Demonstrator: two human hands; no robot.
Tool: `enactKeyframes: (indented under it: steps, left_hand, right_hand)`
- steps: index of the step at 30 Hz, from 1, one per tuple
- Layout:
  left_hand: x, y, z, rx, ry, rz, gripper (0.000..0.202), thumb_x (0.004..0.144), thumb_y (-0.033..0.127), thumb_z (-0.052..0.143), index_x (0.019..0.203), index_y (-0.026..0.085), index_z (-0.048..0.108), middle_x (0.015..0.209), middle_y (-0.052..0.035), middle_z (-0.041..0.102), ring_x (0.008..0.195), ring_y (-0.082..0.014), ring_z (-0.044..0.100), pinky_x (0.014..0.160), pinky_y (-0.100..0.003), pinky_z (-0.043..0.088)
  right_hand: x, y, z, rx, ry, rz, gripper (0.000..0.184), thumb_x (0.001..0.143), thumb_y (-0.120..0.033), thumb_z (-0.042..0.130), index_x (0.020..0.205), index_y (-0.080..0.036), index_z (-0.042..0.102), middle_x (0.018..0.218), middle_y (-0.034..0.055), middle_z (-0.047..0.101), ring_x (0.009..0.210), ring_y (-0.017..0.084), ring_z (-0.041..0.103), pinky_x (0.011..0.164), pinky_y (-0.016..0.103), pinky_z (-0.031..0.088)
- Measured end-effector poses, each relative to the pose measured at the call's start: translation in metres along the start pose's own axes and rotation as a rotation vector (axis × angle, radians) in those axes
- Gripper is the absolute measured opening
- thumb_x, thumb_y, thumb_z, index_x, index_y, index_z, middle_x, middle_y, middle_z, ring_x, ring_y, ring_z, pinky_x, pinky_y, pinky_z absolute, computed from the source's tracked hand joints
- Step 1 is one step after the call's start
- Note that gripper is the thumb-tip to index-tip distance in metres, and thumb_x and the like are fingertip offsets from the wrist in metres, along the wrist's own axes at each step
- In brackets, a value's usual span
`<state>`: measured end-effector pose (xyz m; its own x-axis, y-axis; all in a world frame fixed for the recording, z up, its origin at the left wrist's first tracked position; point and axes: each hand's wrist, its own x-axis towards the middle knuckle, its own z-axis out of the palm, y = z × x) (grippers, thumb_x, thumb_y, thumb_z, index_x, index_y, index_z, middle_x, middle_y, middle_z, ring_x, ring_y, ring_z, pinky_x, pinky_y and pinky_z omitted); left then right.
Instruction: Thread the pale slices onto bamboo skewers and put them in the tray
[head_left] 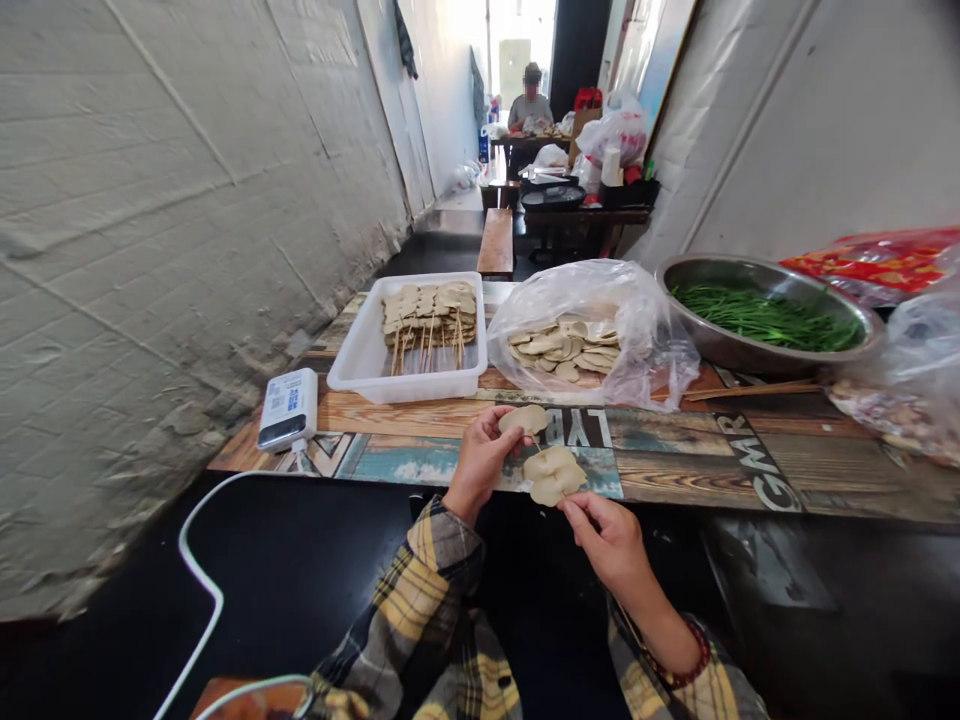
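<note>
My left hand [484,455] pinches a thin, round beige slice [525,420] between thumb and fingers. Just below it, several similar slices [555,476] sit bunched on a thin wooden skewer [535,443], whose tip points up toward the left hand. My right hand [609,540] grips this skewer right under the bunch, and its lower end runs back along the wrist. Beyond the hands, a white plastic tray [345,365] holds stacked skewers of the slices [429,312]. Beside it, an open clear plastic bag [645,345] contains loose slices [566,348].
A steel bowl [765,362] of green stalks [772,318] stands right, with loose skewers [750,390] near it. A white device [289,408] with a white cable [199,560] lies left on the wood-patterned table [675,465]. Farther back, a person [530,105] sits at another table.
</note>
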<state>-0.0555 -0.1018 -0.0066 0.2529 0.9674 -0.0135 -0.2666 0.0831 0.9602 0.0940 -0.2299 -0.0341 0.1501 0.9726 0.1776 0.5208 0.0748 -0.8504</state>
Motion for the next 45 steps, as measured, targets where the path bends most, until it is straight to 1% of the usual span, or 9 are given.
enactKeyframes:
  steps: [8,12,18,23,27,31,37,40,45]
  left_hand:
    - [-0.001,-0.002,-0.001,0.018,0.008,-0.018,0.039,0.069,0.029,0.073,0.102,0.015,0.059,0.068,0.0000,0.067,0.054,-0.0110,0.060,0.048,-0.019,0.036]
    - [-0.002,-0.001,0.000,0.032,0.039,-0.017,0.039,0.066,0.026,0.074,0.101,0.016,0.060,0.077,-0.0011,0.068,0.054,-0.0103,0.060,0.050,-0.020,0.038]
    - [-0.003,-0.001,0.000,0.018,0.023,-0.024,0.041,0.066,0.025,0.074,0.104,0.017,0.060,0.074,0.0005,0.067,0.056,-0.0107,0.060,0.053,-0.020,0.041]
    - [-0.002,0.000,-0.001,-0.009,-0.009,-0.029,0.034,0.069,0.029,0.073,0.097,0.016,0.063,0.076,-0.0016,0.068,0.059,-0.0112,0.061,0.053,-0.020,0.040]
    - [-0.001,0.001,-0.003,-0.047,-0.013,-0.021,0.026,0.071,0.033,0.071,0.089,0.015,0.066,0.071,-0.0015,0.066,0.062,-0.0119,0.061,0.058,-0.022,0.043]
    - [0.000,0.000,-0.002,-0.049,-0.033,-0.015,0.024,0.074,0.036,0.070,0.082,0.014,0.067,0.071,-0.0028,0.066,0.062,-0.0109,0.057,0.062,-0.023,0.044]
    - [0.001,-0.002,-0.003,-0.069,0.004,-0.007,0.026,0.067,0.034,0.076,0.081,0.014,0.068,0.069,-0.0004,0.062,0.061,-0.0091,0.053,0.060,-0.021,0.041]
    - [0.001,-0.002,-0.003,-0.087,0.008,-0.034,0.027,0.064,0.035,0.077,0.077,0.015,0.065,0.065,0.0010,0.060,0.058,-0.0088,0.052,0.058,-0.022,0.042]
    - [0.000,-0.001,-0.002,-0.135,0.036,-0.096,0.030,0.061,0.034,0.079,0.077,0.015,0.061,0.067,0.0014,0.061,0.058,-0.0091,0.055,0.059,-0.022,0.044]
  right_hand:
    - [-0.003,0.000,0.000,-0.017,0.030,-0.025,0.035,0.093,-0.042,0.047,0.076,-0.019,0.068,0.054,-0.0004,0.057,0.050,0.014,0.052,0.052,0.023,0.041]
    - [-0.002,0.003,0.001,-0.025,0.029,-0.032,0.035,0.092,-0.042,0.047,0.077,-0.020,0.069,0.054,-0.0001,0.057,0.050,0.014,0.052,0.053,0.023,0.041]
    - [0.001,0.000,0.000,0.000,0.021,-0.009,0.034,0.092,-0.040,0.048,0.076,-0.018,0.069,0.053,-0.0009,0.056,0.050,0.013,0.052,0.051,0.022,0.040]
    - [0.000,0.001,0.000,-0.013,0.034,-0.030,0.032,0.093,-0.038,0.047,0.079,-0.019,0.069,0.057,0.0007,0.060,0.052,0.015,0.055,0.053,0.023,0.041]
    - [-0.001,0.003,0.000,-0.037,0.028,-0.051,0.032,0.093,-0.038,0.047,0.080,-0.019,0.070,0.059,0.0016,0.062,0.053,0.015,0.057,0.055,0.024,0.043]
    - [-0.001,0.005,-0.001,-0.051,0.031,-0.090,0.031,0.093,-0.036,0.048,0.080,-0.019,0.070,0.061,0.0018,0.064,0.053,0.015,0.058,0.056,0.024,0.044]
    - [-0.002,0.009,0.000,-0.051,0.059,-0.134,0.029,0.093,-0.035,0.050,0.080,-0.018,0.070,0.061,0.0010,0.064,0.053,0.014,0.059,0.055,0.023,0.044]
    - [-0.003,0.010,0.000,-0.054,0.063,-0.149,0.028,0.093,-0.033,0.050,0.081,-0.018,0.070,0.061,0.0006,0.064,0.053,0.014,0.059,0.055,0.023,0.045]
    - [-0.003,0.011,0.000,-0.063,0.088,-0.207,0.025,0.093,-0.030,0.051,0.081,-0.019,0.070,0.068,0.0010,0.068,0.058,0.014,0.062,0.058,0.023,0.047]
